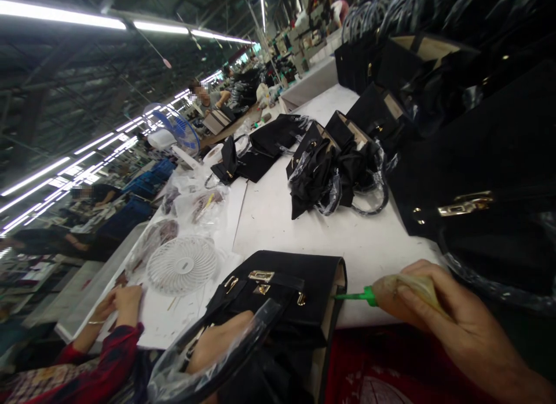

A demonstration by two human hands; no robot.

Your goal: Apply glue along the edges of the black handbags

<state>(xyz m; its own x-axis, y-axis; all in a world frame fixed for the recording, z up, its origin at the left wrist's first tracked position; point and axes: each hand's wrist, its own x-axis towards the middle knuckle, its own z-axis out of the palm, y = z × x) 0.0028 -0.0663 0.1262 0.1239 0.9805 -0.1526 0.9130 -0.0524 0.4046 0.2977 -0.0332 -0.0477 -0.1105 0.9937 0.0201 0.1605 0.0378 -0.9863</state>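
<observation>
My right hand (452, 311) is closed around a soft, yellowish glue bottle (403, 294) with a green nozzle (368, 296). The thin tip of the nozzle reaches the open side edge of a black handbag (284, 276), which lies tilted on the table in front of me. Gold-coloured fittings and a strap show on the bag's face. My left hand (223, 339) grips the bag at its near left part, its fingers partly hidden by the bag and its handle (217, 369) in clear plastic wrap.
A white table (278, 224) carries several black bags (319, 172). More large bags (478, 160) are piled at the right. A small white fan (182, 266) and plastic-wrapped parts (202, 207) lie left. Another person's hands (119, 305) are at the left edge; a blue fan (182, 131) stands behind.
</observation>
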